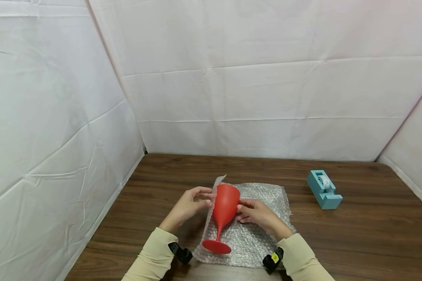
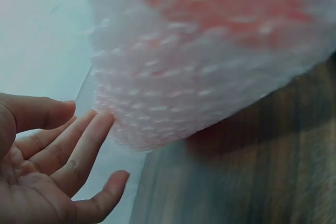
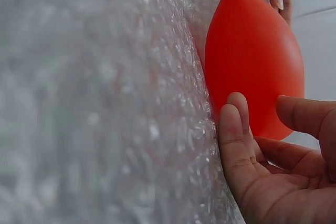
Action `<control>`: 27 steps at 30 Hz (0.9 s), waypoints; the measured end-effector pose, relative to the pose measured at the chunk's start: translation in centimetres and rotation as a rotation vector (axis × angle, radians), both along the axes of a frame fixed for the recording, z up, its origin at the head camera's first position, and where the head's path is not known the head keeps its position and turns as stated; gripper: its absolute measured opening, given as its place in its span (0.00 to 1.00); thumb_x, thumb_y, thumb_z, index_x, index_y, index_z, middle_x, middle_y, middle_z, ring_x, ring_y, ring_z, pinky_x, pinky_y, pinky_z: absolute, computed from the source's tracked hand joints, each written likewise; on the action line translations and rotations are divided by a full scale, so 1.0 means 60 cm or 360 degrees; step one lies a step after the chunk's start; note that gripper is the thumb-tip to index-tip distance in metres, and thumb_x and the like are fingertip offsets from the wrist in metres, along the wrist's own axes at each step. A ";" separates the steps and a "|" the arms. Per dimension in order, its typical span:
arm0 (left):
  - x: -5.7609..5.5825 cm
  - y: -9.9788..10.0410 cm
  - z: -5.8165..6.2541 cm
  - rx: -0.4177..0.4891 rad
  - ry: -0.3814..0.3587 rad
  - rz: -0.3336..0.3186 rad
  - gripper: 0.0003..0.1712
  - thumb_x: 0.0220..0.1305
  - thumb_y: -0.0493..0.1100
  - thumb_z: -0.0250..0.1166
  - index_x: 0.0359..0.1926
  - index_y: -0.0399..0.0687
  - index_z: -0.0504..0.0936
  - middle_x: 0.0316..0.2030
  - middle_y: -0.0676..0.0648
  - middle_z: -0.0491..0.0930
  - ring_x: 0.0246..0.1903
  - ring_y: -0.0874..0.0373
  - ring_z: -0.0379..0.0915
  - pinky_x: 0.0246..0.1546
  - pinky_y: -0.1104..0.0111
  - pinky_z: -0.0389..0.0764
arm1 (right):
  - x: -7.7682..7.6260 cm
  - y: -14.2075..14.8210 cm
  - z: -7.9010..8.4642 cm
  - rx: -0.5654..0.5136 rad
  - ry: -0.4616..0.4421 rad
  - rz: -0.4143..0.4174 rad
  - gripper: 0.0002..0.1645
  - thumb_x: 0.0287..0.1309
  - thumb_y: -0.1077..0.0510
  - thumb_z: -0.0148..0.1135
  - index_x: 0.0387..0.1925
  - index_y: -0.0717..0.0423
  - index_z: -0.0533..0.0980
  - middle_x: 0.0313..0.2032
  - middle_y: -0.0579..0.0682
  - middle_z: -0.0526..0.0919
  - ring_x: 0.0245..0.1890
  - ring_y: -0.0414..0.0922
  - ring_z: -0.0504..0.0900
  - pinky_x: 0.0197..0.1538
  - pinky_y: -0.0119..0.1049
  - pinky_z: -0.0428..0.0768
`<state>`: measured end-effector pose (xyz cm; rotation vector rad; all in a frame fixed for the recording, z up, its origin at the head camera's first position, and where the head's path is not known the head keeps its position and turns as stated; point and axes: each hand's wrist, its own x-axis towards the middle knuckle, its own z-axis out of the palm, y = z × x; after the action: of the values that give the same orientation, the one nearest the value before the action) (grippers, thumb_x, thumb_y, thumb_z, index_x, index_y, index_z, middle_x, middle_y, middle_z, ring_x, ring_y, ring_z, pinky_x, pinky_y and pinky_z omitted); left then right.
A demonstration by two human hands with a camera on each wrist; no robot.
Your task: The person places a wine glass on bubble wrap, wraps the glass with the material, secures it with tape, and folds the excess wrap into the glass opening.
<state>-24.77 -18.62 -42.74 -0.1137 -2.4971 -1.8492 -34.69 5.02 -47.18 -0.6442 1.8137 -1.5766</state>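
A red plastic goblet (image 1: 226, 203) lies on its side over a sheet of bubble wrap (image 1: 261, 242), its foot toward me and its mouth pointing away. My right hand (image 1: 260, 215) holds the bowl from the right; the right wrist view has its thumb on the red surface (image 3: 254, 61) and the fingers along the side by the wrap. On the left, the wrap's edge is folded up against the goblet. There my left hand (image 1: 187, 207) touches the raised wrap with nearly straight fingertips, and red shows through the bubbles (image 2: 173, 93) in the left wrist view.
A light blue tape dispenser (image 1: 324, 191) with a roll of tape stands to the right on the dark wooden table (image 1: 369, 222). White cloth walls (image 1: 260, 93) enclose the table at the back and both sides.
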 end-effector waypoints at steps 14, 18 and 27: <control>-0.005 0.019 -0.018 -0.0024 0.0112 0.0174 0.22 0.55 0.26 0.65 0.53 0.34 0.77 0.51 0.34 0.79 0.42 0.45 0.82 0.41 0.64 0.83 | 0.000 0.001 -0.004 -0.0034 -0.0048 -0.0014 0.30 0.68 0.61 0.50 0.64 0.78 0.60 0.34 0.47 0.81 0.32 0.38 0.81 0.40 0.31 0.82; -0.005 0.023 -0.022 -0.0039 0.0143 0.0208 0.22 0.53 0.25 0.66 0.52 0.33 0.78 0.49 0.34 0.79 0.41 0.45 0.82 0.39 0.66 0.83 | 0.001 0.001 -0.002 -0.0033 -0.0045 -0.0017 0.31 0.68 0.61 0.50 0.65 0.77 0.59 0.35 0.48 0.81 0.32 0.38 0.81 0.40 0.32 0.82; -0.006 0.029 -0.022 -0.0142 0.0110 0.0289 0.21 0.53 0.28 0.68 0.50 0.38 0.80 0.49 0.37 0.79 0.40 0.46 0.81 0.38 0.65 0.83 | 0.000 0.001 -0.006 -0.0006 -0.0043 -0.0057 0.31 0.70 0.58 0.49 0.65 0.76 0.59 0.36 0.48 0.82 0.32 0.38 0.82 0.41 0.33 0.82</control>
<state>-25.10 -16.89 -44.06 0.0449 -2.4523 -1.6378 -34.69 5.06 -47.57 -0.5925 1.8118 -1.6048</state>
